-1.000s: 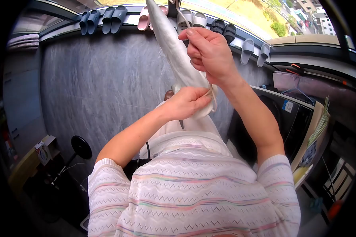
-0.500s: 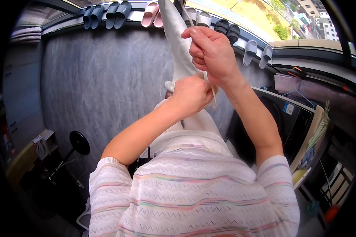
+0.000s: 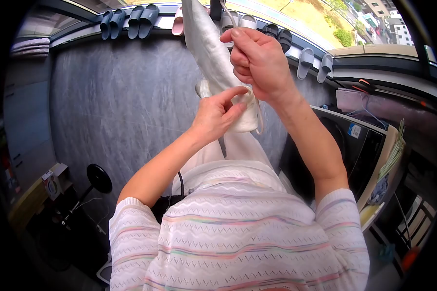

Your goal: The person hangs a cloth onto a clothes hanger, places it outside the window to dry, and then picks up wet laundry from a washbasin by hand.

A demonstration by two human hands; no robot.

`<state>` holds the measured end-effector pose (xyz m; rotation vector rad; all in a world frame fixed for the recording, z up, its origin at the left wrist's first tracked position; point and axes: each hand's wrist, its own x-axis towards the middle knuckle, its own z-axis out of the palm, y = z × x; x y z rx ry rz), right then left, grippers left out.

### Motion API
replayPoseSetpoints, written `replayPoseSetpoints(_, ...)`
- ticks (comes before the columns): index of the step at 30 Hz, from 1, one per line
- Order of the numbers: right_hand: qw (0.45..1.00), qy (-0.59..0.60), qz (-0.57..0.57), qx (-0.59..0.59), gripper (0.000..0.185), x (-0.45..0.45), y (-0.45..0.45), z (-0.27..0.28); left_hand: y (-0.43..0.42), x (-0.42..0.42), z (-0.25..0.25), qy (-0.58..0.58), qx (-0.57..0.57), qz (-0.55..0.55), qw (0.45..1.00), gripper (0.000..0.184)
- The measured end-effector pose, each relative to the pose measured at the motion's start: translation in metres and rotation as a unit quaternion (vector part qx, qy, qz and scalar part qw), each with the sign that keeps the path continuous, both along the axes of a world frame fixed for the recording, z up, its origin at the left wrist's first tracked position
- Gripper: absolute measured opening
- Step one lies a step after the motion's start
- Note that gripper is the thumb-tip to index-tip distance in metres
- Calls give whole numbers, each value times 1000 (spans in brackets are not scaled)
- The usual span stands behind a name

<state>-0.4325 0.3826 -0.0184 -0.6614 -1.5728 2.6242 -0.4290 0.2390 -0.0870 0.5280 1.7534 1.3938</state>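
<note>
A long piece of white cloth (image 3: 206,46) hangs in front of me, its lower end bunched near my lap. My right hand (image 3: 262,63) is closed in a pinch on a thin pale cord (image 3: 229,10) that runs up out of the top of the frame. More of the cord dangles below that hand, beside the cloth's lower end. My left hand (image 3: 216,114) is at the cloth's lower part, thumb and index finger apart, the index fingertip touching the edge of the cloth. Its other fingers are curled and partly hidden.
Several pairs of slippers (image 3: 143,22) line the window ledge ahead. At right is a black-fronted appliance (image 3: 340,140) with a pale board beside it. A round black disc on a stand (image 3: 99,178) is at left. Grey floor (image 3: 121,97) spreads out below.
My left hand has loosened from a closed grip and shifted left and down, uncovering the cloth's lower end. The cloth's upper part leans further left. My right hand keeps its pinch.
</note>
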Motion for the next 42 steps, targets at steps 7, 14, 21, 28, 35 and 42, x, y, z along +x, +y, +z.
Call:
replayPoseSetpoints(7,999,38,-12,-16,24,-4,-1,8,-47,-6,-33,105,-75,-239,962,39)
replayPoseSetpoints(14,999,49,-4,-2,26,-8,-5,34,-51,-1,-76,60,-57,-172,982,28)
replayPoseSetpoints(21,999,49,-4,-4,26,-15,-14,35,-33,-34,-80,117,-181,-256,942,24)
replayPoseSetpoints(28,998,41,22,-30,23,-14,-33,18,-15,-123,42,-216,296,68,928,36)
replayPoseSetpoints(35,983,70,161,47,28,-2,-35,5,-8,-115,74,-212,301,156,916,23)
replayPoseSetpoints(42,904,-17,385,185,17,50,15,-63,-24,-86,90,-210,396,281,848,17)
